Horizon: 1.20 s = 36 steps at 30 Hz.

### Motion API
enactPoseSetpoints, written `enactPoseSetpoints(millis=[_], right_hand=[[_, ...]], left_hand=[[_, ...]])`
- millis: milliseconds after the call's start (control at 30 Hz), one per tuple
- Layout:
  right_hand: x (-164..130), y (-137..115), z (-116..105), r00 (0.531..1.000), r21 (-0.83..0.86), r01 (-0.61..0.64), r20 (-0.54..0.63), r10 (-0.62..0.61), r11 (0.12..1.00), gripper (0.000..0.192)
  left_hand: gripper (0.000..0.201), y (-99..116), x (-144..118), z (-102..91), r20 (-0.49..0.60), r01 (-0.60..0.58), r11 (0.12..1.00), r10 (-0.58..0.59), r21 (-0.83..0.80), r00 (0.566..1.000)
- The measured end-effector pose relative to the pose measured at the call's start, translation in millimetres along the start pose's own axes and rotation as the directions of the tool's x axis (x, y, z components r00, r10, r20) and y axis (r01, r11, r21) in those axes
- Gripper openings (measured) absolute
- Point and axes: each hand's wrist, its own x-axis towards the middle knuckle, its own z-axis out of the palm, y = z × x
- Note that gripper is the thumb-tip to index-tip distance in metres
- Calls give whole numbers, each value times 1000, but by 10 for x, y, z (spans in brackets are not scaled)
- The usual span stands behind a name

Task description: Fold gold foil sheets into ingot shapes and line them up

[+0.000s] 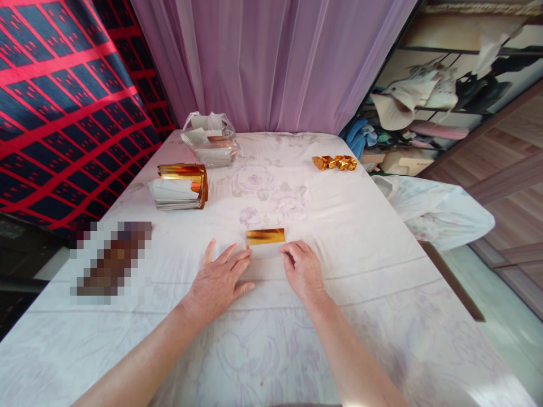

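My two hands flat on the worktop, one gold foil sheet between my fingertips.

My left hand [218, 277] lies spread and empty; my right hand [302, 268] is loosely curled, gripping nothing, fingertips touching the sheet's [265, 236] shiny rectangular edge. The worktop [382, 294] wears pale floral cloth. Farther off: one foil stack [180, 185] at left, one clear plastic bag [210, 140] behind it, and a cluster of folded gold pieces [335, 163] at right. No writing is legible.

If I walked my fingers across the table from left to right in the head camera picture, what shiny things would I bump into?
Stack of gold foil sheets → clear plastic bag → small gold strip by the hands → folded gold pieces.
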Motion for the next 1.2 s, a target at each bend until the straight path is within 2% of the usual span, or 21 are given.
enactPoseSetpoints(millis=[233, 367, 533, 767, 833, 967, 1200], right_hand=[[13, 106, -46, 1000, 25, -20, 6, 19, 999, 26], [10, 131, -58, 998, 87, -47, -32, 50, 995, 29], [19, 145, -81, 996, 178, -76, -27, 82, 981, 32], [38, 120, -87, 996, 172, -76, -23, 81, 982, 32], [39, 117, -80, 997, 146, -63, -27, 68, 987, 31], [40, 107, -80, 999, 112, -28, -34, 32, 993, 30], [43, 82, -90, 1000, 96, -9, -19, 11, 995, 30]], left_hand=[[42, 12, 7, -23, 2, -3, 1000, 3, -6, 1000], [38, 15, 30, -51, 4, 11, 999, -11, -41, 1000], [31, 3, 91, -68, 15, 77, 983, -76, -165, 997], [15, -43, 229, -57, -61, 152, 954, -174, -258, 983], [19, -51, 280, -43, -62, 173, 947, -197, -271, 979], [38, -53, 353, 19, -38, 174, 946, -192, -273, 981], [32, -49, 339, 85, -123, 130, 962, -163, -242, 979]])
